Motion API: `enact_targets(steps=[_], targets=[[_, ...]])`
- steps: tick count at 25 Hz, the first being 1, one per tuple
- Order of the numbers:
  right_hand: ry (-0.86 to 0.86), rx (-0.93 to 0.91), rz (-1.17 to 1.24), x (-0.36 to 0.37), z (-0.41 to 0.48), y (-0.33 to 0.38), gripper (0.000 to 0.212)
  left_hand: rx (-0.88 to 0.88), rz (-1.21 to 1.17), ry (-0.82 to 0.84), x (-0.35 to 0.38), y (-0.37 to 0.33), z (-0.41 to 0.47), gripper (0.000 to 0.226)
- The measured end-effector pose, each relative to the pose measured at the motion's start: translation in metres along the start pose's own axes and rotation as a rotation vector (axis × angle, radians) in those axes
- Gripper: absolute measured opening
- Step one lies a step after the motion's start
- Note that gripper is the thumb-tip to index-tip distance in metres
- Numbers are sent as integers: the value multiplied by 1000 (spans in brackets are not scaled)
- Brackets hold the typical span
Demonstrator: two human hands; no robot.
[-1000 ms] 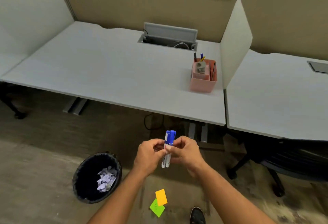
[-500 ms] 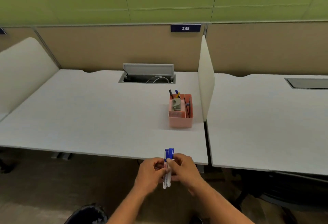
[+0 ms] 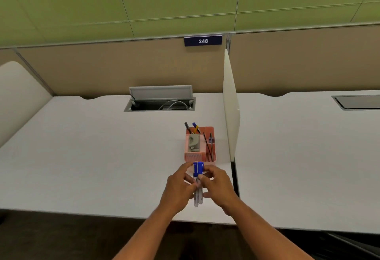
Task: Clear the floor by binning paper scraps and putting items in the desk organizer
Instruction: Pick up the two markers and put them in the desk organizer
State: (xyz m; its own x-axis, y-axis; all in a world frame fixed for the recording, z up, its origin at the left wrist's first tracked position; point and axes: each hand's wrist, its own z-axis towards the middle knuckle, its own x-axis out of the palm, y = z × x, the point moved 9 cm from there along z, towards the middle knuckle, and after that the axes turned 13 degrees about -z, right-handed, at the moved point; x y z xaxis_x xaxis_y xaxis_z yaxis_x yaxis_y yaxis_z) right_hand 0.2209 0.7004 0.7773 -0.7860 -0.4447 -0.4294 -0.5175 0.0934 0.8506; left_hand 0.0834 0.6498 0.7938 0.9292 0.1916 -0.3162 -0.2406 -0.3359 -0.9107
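Note:
Two white markers with blue caps (image 3: pixel 198 179) stand upright side by side, pinched between my left hand (image 3: pixel 178 187) and my right hand (image 3: pixel 218 185). Both hands hover over the white desk (image 3: pixel 92 167), just in front of the pink desk organizer (image 3: pixel 213 155). The organizer holds a grey stapler-like item (image 3: pixel 194 142), several pens at its back and thin dark sticks on its right side. The bin and the floor scraps are out of view.
A white divider panel (image 3: pixel 231 115) stands right of the organizer, between this desk and the neighbouring desk (image 3: pixel 308 157). An open cable hatch (image 3: pixel 160 99) with wires sits at the back. A beige partition carries a "248" plate (image 3: pixel 203 41).
My view has lifted from the floor to the desk; the bin and sticky notes dropped out of sight. Both hands carried the two markers forward over the desk, close to the organizer.

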Motion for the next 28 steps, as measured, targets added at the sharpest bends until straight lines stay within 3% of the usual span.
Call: enact_targets(steps=[3, 10, 14, 20, 28], targets=[[-106, 5, -47, -20, 38, 19, 22, 76, 13, 53, -4, -29, 49, 60], [-352, -54, -125, -85, 142, 98, 9, 262, 6, 124, -19, -116, 177, 30], [-432, -28, -152, -100, 206, 123, 13, 292, 21, 142, -29, -142, 246, 23], [-437, 23, -206, -97, 269, 101, 26, 277, 136, 230, -16, -131, 324, 20], [-359, 159, -271, -66, 297, 43, 24, 157, 289, 294, 1, -70, 356, 13]])
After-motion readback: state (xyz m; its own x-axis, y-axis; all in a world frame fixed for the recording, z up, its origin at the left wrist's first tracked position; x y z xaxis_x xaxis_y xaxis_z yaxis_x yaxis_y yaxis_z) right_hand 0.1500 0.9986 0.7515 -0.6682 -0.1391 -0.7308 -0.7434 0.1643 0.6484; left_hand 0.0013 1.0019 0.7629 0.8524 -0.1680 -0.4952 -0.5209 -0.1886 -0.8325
